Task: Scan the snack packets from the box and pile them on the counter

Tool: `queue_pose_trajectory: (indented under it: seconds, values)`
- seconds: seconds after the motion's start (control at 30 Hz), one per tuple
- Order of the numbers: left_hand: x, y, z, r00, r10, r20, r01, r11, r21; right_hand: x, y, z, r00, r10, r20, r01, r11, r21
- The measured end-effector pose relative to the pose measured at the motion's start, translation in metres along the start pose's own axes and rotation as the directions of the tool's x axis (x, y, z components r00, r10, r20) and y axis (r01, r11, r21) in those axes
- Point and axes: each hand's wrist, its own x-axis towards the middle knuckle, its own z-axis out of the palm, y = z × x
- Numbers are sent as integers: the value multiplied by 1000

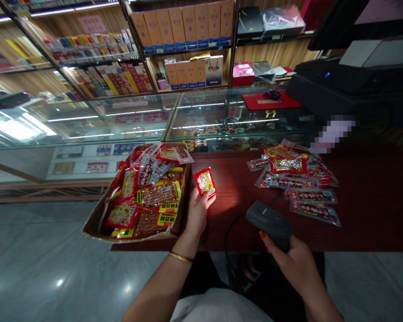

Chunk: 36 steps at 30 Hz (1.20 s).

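My left hand [197, 210] pinches a small red-edged snack packet [204, 182] by its lower edge, above the dark red counter. In my right hand [297, 261] is a black barcode scanner [268, 219], its head pointing left toward the packet. A patch of light falls on the counter beside the packet. Left of my left hand, a cardboard box [184, 201] holds many snack packets, red, yellow and clear. On the right lies a loose pile of snack packets [289, 166], several of them long, clear and dark-labelled. The scanner's cable runs down past the counter's front edge.
A glass display case [134, 116] stands behind the dark red counter [228, 232]. On it are a mouse [272, 95] on a red mat [248, 102]. Black checkout equipment [339, 85] is at the right. Shelves with boxed goods [188, 27] line the back wall.
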Motion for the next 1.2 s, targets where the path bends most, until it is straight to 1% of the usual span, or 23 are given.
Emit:
queue_pose_trajectory:
  seconds: [0.27,0.53,0.63,0.7,0.73,0.8,0.87,0.97,1.03,1.1,1.13,1.17,1.2]
  values:
    - [1,-2,0,1000,-7,-3,7,1000,2,0,-3,-1,1000,-25,-2,25,999,-24]
    - [0,2,-2,999,-1,37,2,1000,-8,-1,1,-1,998,-37,42,38,999,-22]
    - [-3,7,4,1000,-2,21,3,999,-32,0,-3,-5,998,-51,21,51,999,5]
    - [-7,8,12,999,-28,32,29,999,-25,0,-3,-9,999,-42,-9,42,999,18]
    - [-9,7,19,997,-54,57,55,998,-9,-1,-2,-11,999,-28,-26,29,999,22]
    - [-11,2,37,980,-130,152,126,991,37,-1,2,-17,998,7,-60,-4,999,37]
    - [-10,-5,64,940,-219,261,205,976,78,-2,8,-22,995,36,-94,-30,997,65]
    - [5,-14,120,868,-320,379,307,947,97,-4,12,-29,989,54,-139,-41,995,94]
    - [22,-16,162,809,-356,468,359,929,85,-5,11,-32,984,49,-173,-33,995,96]
    - [39,-15,199,749,-365,553,387,919,81,-6,7,-34,977,43,-207,-25,995,92]
    - [46,-15,213,740,-355,571,373,923,90,-6,5,-35,975,41,-220,-21,996,89]
    - [50,-15,223,746,-336,574,341,934,103,-7,4,-36,973,39,-230,-19,996,86]
    - [51,-15,227,767,-308,562,297,948,114,-8,2,-36,971,37,-237,-17,996,83]
